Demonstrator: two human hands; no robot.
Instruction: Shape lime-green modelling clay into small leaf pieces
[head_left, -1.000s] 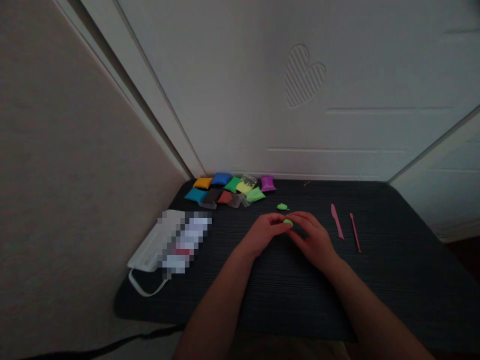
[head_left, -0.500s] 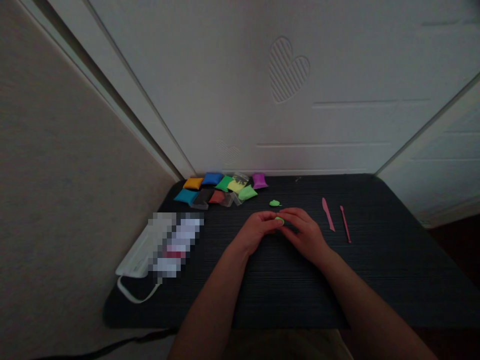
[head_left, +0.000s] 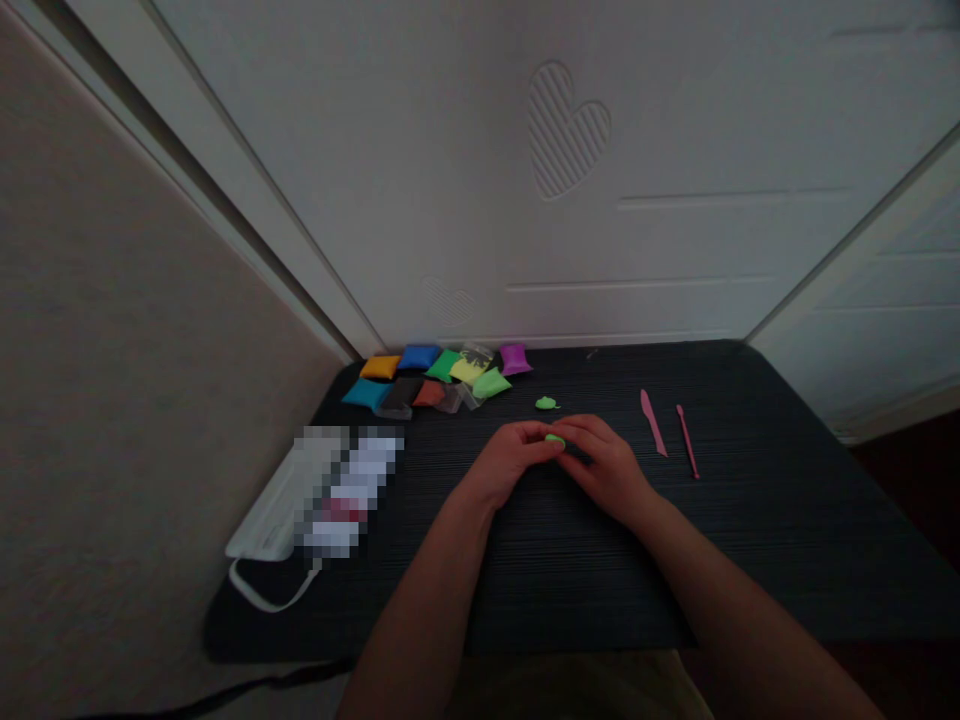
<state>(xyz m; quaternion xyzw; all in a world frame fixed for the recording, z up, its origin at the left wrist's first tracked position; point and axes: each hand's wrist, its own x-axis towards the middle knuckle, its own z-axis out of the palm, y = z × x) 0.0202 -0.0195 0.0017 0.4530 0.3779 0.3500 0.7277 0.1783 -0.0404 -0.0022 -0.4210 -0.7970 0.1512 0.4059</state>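
Note:
Between my two hands, over the middle of the dark table (head_left: 570,570), is a small lump of light green modelling clay (head_left: 555,441). My left hand (head_left: 514,458) pinches it from the left, thumb and fingers closed about it. From the right, my right hand (head_left: 604,462) grips the same lump with bent fingers, the fingertips of both hands meeting there. Just beyond them a second small piece of light green clay (head_left: 546,404), with a thin tail at its right end, lies on the table.
Several coloured clay packets (head_left: 367,393) lie at the back left. To the right are a pink plastic knife (head_left: 653,424) and a thin pink modelling tool (head_left: 688,442). A white face mask (head_left: 262,520) lies at the left beside a blurred-out item (head_left: 360,495). A white panel (head_left: 450,150) rises behind the table.
My hands stay together on the green clay, with only a slight shift of the fingers around it. The whole view has tilted a little.

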